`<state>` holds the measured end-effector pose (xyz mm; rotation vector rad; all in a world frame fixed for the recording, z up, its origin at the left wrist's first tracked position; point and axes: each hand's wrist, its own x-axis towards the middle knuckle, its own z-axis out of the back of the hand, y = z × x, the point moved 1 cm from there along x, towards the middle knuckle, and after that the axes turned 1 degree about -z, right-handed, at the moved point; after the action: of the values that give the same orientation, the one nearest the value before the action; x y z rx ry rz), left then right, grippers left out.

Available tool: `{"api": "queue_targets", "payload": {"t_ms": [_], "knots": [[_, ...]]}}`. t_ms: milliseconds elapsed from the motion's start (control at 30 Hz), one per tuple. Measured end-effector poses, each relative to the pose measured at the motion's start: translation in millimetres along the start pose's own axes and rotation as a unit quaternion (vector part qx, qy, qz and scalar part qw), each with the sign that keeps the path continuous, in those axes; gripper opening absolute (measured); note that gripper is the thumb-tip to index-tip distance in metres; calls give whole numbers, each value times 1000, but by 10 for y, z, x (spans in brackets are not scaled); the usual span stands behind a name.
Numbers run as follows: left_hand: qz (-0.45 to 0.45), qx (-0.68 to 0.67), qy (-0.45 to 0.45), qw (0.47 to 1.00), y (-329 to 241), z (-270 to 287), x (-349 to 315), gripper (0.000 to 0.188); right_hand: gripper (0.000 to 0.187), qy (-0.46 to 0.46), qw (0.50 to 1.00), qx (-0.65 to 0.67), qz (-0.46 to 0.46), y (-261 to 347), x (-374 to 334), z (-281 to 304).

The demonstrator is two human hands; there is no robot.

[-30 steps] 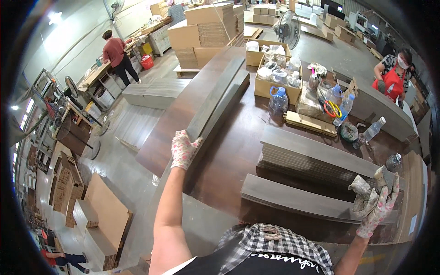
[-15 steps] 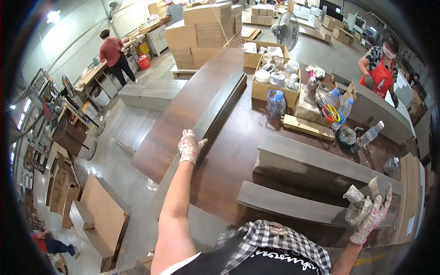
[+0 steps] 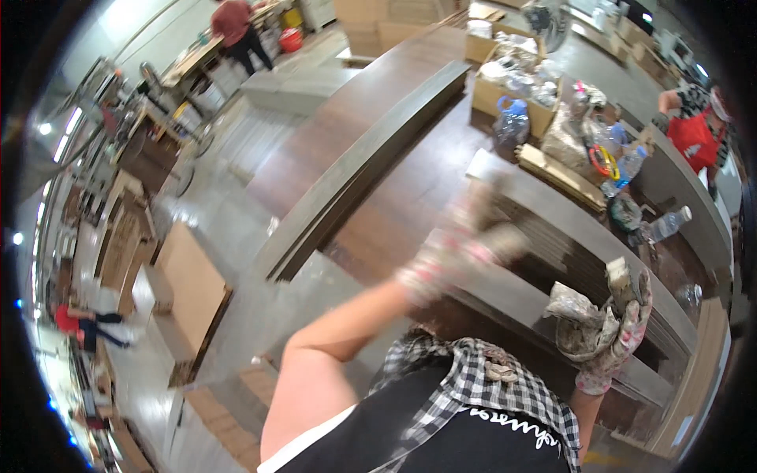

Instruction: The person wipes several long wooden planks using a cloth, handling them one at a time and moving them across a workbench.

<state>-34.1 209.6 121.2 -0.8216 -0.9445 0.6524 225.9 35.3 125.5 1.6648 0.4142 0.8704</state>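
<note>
My left hand (image 3: 465,244), in a light work glove, is blurred with motion above the near end of a stack of long grey-brown boards (image 3: 568,236). It holds nothing and its fingers look spread. My right hand (image 3: 611,335), in a dirty glove, is raised at the lower right and grips a crumpled grey rag (image 3: 574,311). A second low stack of boards (image 3: 512,303) lies just under both hands. To the left, long dark brown panels (image 3: 355,142) lie stacked along the worktable.
A cardboard box of clutter (image 3: 505,91), water bottles (image 3: 512,122) and coloured tape rolls (image 3: 603,162) crowd the table's far side. A person in a red apron (image 3: 694,138) works at the right, another in a red shirt (image 3: 235,24) far left. Cardboard sheets (image 3: 185,284) lean on the floor.
My left hand has left the edge of the long dark panel and swung right, over the board stacks. My right hand stays raised with the rag. The view has shifted closer.
</note>
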Motion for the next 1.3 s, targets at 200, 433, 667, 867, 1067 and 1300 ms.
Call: {"api": "queue_targets", "payload": {"t_ms": [200, 433, 667, 867, 1067, 1300], "knots": [[110, -425, 60, 897, -444, -1294, -549, 100, 62, 107, 994, 26, 19, 102, -55, -588], [204, -109, 52, 971, -13, -356, -1417, 40, 45, 230, 968, -82, -65, -179, 61, -207], [122, -41, -422, 897, 588, 1188, -2351, 44, 50, 266, 960, -59, -58, -391, -58, -794], [280, -25, -382, 880, 1138, 2242, -3109, 109, 54, 273, 959, -37, -61, -606, -116, -1016], [249, -97, -392, 880, 1119, 2274, -2904, 113, 57, 287, 954, -78, -20, -547, -141, -1195], [193, -101, -456, 863, 1183, 2152, -3108, 102, 56, 312, 947, -64, -32, -381, -179, -1473]]}}
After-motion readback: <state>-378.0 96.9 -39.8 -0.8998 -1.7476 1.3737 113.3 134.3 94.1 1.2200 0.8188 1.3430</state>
